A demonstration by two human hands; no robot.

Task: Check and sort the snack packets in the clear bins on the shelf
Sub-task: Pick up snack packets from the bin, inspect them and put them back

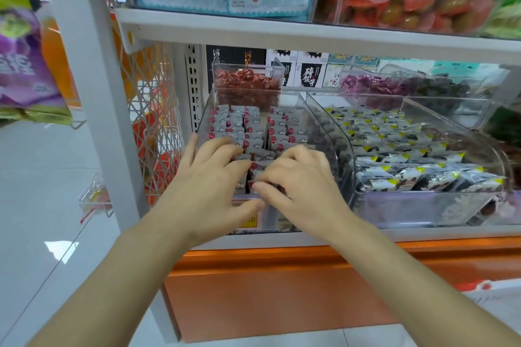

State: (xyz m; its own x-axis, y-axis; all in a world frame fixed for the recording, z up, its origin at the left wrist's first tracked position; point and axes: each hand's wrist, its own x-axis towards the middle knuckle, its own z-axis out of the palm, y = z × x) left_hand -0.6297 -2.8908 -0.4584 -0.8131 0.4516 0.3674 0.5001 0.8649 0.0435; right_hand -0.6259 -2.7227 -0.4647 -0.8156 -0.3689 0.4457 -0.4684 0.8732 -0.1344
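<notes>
The white metal shelf [408,235] carries the clear plastic bin [203,118], where small grey-white snack packets with red dots [234,124] stand in files running away from the person. The 2 hands meet at its near end. The left hand [214,175] rests loosely spread on the left files. The right hand [298,177] is nearer the front packet [251,184], and its fingers [263,188] appear to pinch it.

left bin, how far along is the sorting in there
Done: the back rows of grey-and-red packets stand in neat lines. In hand: the left hand rests on the front ones, and the right hand pinches one. Left: the yellow-cornered packets in the right bin, which neither hand is touching.
</notes>
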